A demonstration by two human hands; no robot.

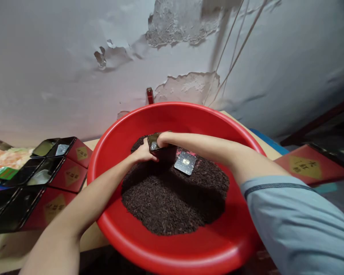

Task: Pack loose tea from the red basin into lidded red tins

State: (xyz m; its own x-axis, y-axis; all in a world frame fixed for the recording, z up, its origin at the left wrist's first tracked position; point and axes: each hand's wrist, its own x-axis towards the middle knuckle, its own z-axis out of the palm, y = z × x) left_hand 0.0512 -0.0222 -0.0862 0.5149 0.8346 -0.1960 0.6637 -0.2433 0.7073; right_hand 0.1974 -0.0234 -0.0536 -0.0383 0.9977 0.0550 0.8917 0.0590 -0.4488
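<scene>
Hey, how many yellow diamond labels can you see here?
4. Left of the red basin: back label, middle label, front label. Right of it: far-right label. Others may be hidden, perhaps on the held tin.

Wall (74, 99): soft grey light here, dimmer at right.
Heap (160, 210): look, a dark shadow band slanting across!
Basin (166, 116): there's glare, right on the near rim.
Sleeve (298, 221): stretched wide toward the corner.

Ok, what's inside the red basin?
Dark tea-like leaves, a silvery square plate, and a tin in the left hand. Leaves cover the bottom; the tin hides part of the right hand.
</scene>
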